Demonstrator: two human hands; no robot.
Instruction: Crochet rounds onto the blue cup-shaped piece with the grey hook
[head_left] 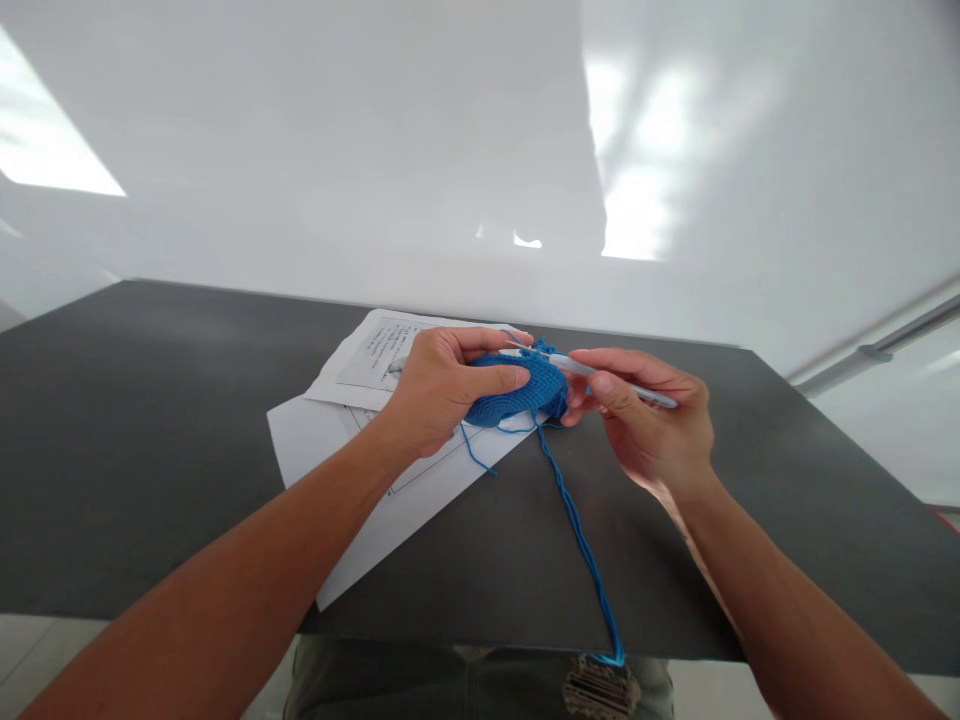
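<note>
Blue crochet (pixel 510 392) sits in the left hand (pixel 442 388), partly over the papers (pixel 319 470) on the grey table (pixel 150 450), its long axis running mostly left to right; thumb and fingers pinch its left part and cover some of it from me. The right hand (pixel 660 420) pinches the hook (pixel 654 397), which points left and a little away from the person, fingers partly hiding its handle. Yarn (pixel 574 510) trails toward the person, past the table's edge, to brown card (pixel 600 690)
</note>
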